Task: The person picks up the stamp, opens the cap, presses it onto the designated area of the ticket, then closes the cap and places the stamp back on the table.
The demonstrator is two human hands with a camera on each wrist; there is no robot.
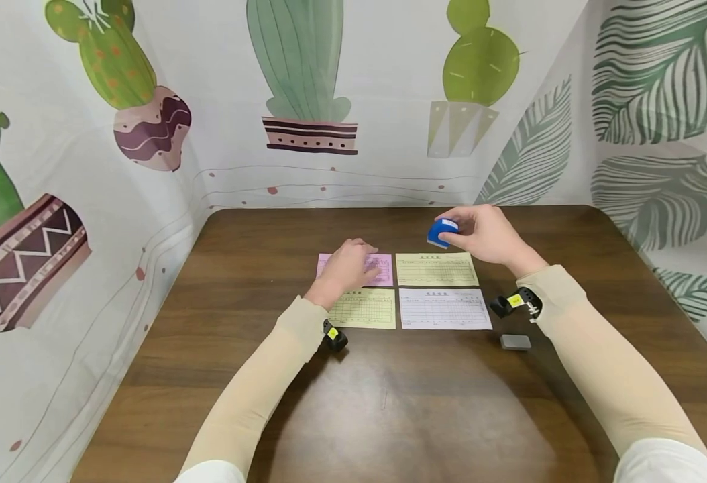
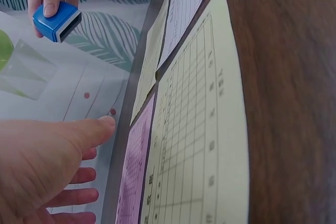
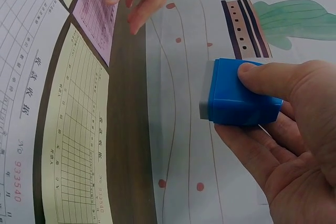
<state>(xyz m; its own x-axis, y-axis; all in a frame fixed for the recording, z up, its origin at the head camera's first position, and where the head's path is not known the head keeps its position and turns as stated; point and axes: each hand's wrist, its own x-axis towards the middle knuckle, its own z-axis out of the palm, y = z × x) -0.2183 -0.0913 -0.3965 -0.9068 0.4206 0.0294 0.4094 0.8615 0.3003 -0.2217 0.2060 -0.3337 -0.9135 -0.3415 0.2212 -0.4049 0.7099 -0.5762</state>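
A blue self-inking stamp (image 1: 441, 233) is pinched between the thumb and fingers of my right hand (image 1: 487, 235), raised over the back of the table. Its flat face shows dark in the left wrist view. My left hand (image 1: 349, 268) is over the pink form (image 1: 385, 270), fingers spread and holding nothing; whether it touches the paper I cannot tell. Beside the pink form lies a yellow form (image 1: 437, 270). In the front row are a second yellow form (image 1: 368, 310), partly hidden by my left wrist, and a white form (image 1: 444, 310).
A small grey rectangular block (image 1: 515, 343), perhaps the stamp's cap, lies right of the white form. The brown wooden table (image 1: 227, 362) meets a hanging cloth (image 1: 390, 174) printed with cacti and leaves at its back edge. Both wrists wear black camera straps.
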